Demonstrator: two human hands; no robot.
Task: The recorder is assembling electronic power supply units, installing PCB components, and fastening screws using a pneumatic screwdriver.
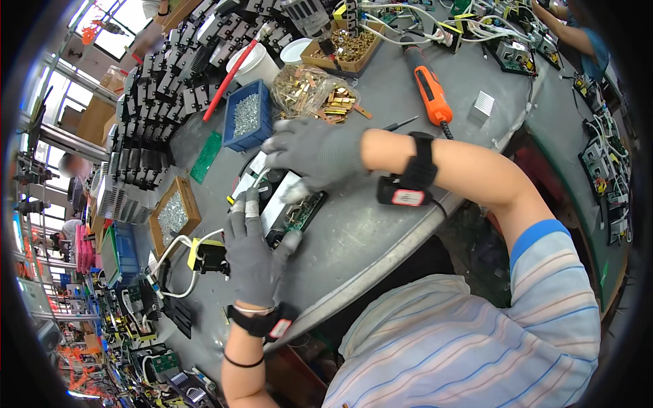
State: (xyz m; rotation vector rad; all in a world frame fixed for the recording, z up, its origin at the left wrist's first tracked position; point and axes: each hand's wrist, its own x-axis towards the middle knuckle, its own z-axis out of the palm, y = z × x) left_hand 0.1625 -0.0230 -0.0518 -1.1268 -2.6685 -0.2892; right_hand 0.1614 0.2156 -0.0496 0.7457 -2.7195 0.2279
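A circuit board assembly with white metal plates and a green board lies on the grey bench. My left hand, in a grey glove, holds it at its near left end, fingers along one side and thumb at the near edge. Above its far side is my right hand, also gloved, with fingers apart; the thumb is blurred and nothing shows in the grasp. Just beyond the right fingers stands a blue bin of small silver screws. A white cable on the assembly runs under my hands.
An orange-and-black electric screwdriver, a finned heatsink and a thin dark screwdriver lie to the right. Beyond are a bag of brass strips and a white bucket. A cardboard box of screws stands left; heatsinks pile behind.
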